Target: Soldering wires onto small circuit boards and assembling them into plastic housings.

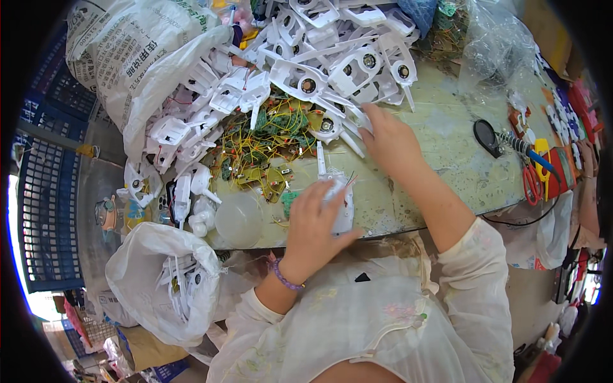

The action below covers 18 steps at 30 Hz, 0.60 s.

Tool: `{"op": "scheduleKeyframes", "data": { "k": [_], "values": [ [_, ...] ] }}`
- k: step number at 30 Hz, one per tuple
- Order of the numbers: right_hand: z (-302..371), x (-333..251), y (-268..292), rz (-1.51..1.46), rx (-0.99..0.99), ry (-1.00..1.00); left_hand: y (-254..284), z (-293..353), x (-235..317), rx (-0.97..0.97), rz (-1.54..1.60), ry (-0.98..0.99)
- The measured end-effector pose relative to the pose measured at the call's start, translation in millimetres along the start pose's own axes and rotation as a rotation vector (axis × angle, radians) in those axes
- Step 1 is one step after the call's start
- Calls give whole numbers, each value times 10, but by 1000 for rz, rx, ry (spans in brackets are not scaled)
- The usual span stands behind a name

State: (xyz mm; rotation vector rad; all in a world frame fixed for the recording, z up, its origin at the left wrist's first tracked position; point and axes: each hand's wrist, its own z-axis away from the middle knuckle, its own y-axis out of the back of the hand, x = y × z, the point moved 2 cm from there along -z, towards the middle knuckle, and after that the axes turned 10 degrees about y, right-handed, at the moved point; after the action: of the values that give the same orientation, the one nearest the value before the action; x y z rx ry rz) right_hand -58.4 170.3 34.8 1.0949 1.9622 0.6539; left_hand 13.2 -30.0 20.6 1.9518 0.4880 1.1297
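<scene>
My left hand (313,220) hovers over a white plastic housing (343,217) near the table's front edge, fingers spread and thumb held out. A small green circuit board (289,203) lies beside that hand. Farther off, my right hand (391,142) reaches to the edge of a heap of white plastic shells (306,86), thumb and forefinger apart at the end of one shell. Whether the fingertips touch it I cannot tell. Several shells carry round speakers. Between the heap and my left hand lies a tangle of green circuit boards with yellow wires (268,137).
Left of the boards stand a clear round tub (239,220) and an open white bag (163,236) holding white parts. A large printed sack (143,57) leans at the far left. Scissors with red handles (531,184), a soldering iron (535,156) and a black ring-shaped object (486,137) lie right.
</scene>
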Motion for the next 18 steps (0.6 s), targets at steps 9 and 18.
{"op": "scheduleKeyframes", "data": {
  "k": [9,18],
  "values": [
    [576,88,788,-62,-143,-311,-192,1,12,-145,114,-19],
    [1276,-149,732,-112,-276,-418,355,-196,-520,193,-240,138]
  ]
}}
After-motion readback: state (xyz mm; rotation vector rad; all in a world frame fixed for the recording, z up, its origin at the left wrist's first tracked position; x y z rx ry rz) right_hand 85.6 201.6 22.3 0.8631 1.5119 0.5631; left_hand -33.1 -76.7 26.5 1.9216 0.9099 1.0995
